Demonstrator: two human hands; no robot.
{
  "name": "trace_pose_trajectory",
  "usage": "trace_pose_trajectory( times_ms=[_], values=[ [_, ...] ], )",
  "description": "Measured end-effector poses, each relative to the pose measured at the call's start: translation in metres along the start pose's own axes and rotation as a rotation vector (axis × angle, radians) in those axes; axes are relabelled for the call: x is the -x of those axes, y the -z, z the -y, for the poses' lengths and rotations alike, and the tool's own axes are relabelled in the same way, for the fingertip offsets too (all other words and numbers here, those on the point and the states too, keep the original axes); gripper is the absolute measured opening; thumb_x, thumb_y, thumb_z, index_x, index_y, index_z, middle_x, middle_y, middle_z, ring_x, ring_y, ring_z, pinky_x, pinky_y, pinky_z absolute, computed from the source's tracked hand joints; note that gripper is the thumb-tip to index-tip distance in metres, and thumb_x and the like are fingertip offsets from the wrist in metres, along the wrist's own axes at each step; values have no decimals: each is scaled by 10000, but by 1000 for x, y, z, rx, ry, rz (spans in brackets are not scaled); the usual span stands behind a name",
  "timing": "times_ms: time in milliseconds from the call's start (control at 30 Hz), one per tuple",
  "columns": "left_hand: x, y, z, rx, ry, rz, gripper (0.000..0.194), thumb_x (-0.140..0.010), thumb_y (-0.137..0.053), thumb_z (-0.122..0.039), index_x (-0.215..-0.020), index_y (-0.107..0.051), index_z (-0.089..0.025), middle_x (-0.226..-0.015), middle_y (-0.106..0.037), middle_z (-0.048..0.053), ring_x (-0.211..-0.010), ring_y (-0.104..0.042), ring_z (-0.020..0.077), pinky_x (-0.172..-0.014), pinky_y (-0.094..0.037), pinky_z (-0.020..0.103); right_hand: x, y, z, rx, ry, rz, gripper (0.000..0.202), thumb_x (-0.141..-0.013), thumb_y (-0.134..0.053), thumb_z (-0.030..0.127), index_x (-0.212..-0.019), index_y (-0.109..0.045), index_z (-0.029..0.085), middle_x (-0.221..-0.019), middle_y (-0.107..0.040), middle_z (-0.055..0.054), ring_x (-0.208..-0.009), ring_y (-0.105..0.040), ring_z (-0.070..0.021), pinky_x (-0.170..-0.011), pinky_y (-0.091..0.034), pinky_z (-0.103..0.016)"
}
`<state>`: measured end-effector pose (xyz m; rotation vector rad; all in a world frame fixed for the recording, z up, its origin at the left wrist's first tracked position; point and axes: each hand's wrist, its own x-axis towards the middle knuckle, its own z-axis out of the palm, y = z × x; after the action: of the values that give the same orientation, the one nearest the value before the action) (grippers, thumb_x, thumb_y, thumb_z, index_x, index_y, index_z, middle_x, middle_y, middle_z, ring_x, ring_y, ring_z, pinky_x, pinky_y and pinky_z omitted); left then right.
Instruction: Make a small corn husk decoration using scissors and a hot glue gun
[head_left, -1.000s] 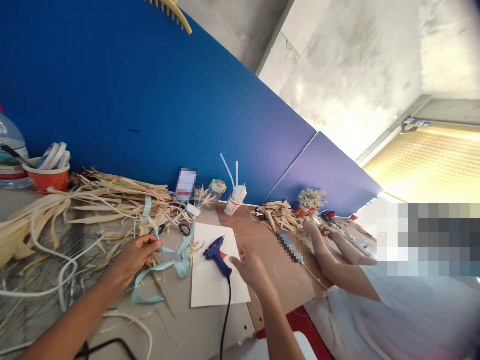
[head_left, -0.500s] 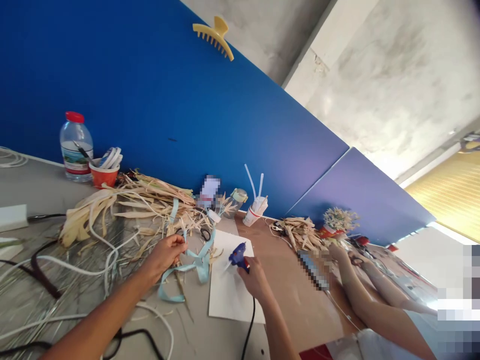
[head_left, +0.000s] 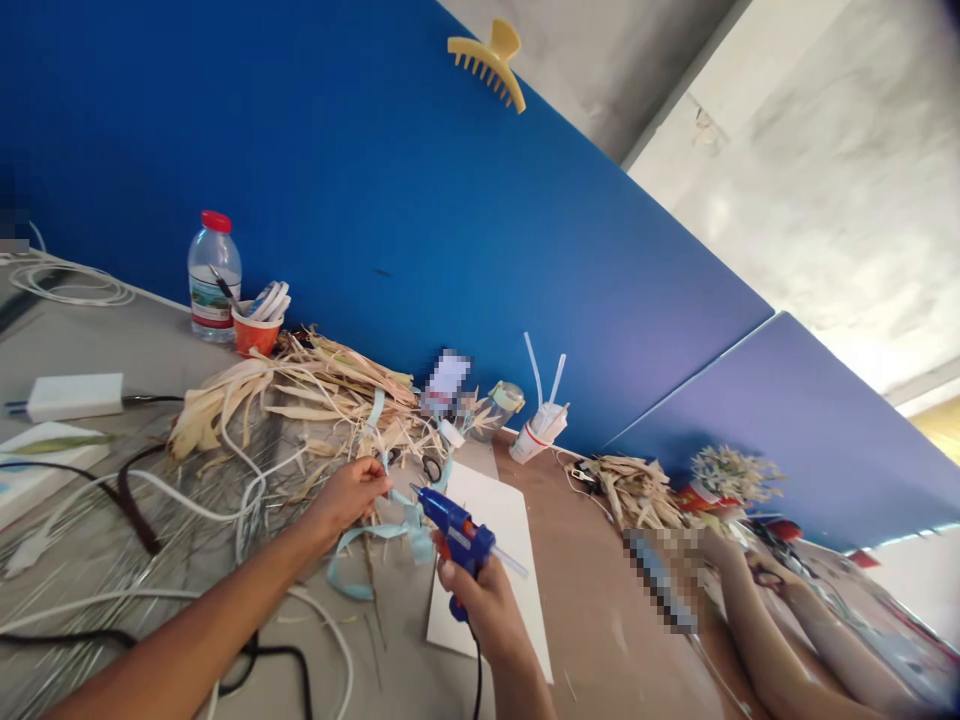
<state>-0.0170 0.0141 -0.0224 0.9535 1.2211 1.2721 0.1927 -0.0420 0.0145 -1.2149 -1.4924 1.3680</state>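
Note:
My right hand [head_left: 487, 605] is wrapped around the handle of a blue hot glue gun [head_left: 459, 530], its nozzle pointing up and left toward my other hand. A clear glue stick [head_left: 511, 560] sticks out of its back end. With fingers pinched together, my left hand [head_left: 349, 500] grips a light blue ribbon [head_left: 417, 535], which shows at the fingertips and curls loosely below them. A thin dry stalk hangs under the same fingers; whether they hold it too, I cannot tell. White paper [head_left: 495, 510] lies beneath the glue gun.
Dried corn husks [head_left: 337, 375], black scissors [head_left: 432, 468] and a glass jar [head_left: 501, 405] lie beyond my hands. White cables [head_left: 247, 500] and thin wires cover the left side. A paper cup with straws [head_left: 536, 435] stands by the blue partition. A co-worker's arms [head_left: 780, 630] are at right.
The glue gun has been raised off the paper and turned, its nozzle now close to my left hand. My left hand keeps its pinch. The view has swung slightly left.

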Motion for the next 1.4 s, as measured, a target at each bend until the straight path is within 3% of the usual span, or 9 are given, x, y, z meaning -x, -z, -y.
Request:
trace_pose_trajectory(
  times_ms=[133, 333, 667, 1033, 1400],
  values=[
    [-4, 2, 7, -50, -11, 0, 198, -648, -606, -349, -681, -508, -180, -523, -513, -71, -385, -388, 66, -386, -265, 192, -6, -14, -13, 61, -43, -11, 437, -690, -676, 452, -1026, -688, 172, -930, -694, -80, -805, -611, -220, -730, -482, -342],
    [-5, 3, 8, -39, -1, -24, 162, -636, -602, -307, -688, -508, -186, -519, -495, -81, -407, -411, 80, -395, -264, 197, -4, -14, -25, 89, -30, -4, 533, -699, -657, 527, -1090, -666, 165, -1105, -667, -122, -1003, -597, -291, -919, -425, -461],
    [-4, 2, 6, -73, -27, -43, 164, -663, -587, -331, -683, -508, -189, -500, -472, -86, -384, -382, 77, -389, -256, 199, -6, -12, -32, 217, 83, 68, 419, -800, -588, 415, -1125, -631, 154, -1088, -661, -115, -1011, -596, -260, -910, -439, -395],
    [-2, 1, 4, -77, -11, -41, 152, -657, -581, -318, -677, -510, -184, -511, -492, -73, -395, -366, 74, -387, -247, 200, -6, -18, -16, 305, 139, 80, 330, -793, -562, 285, -1089, -620, 152, -1021, -682, -90, -943, -614, -240, -858, -467, -355],
    [0, 2, -3, -96, -13, -64, 163, -633, -589, -323, -662, -510, -183, -517, -481, -74, -397, -362, 71, -395, -246, 198, -4, -14, -21, 296, 127, 62, 320, -805, -557, 282, -1095, -623, 163, -1009, -681, -78, -923, -613, -236, -836, -468, -346]
  ],
)
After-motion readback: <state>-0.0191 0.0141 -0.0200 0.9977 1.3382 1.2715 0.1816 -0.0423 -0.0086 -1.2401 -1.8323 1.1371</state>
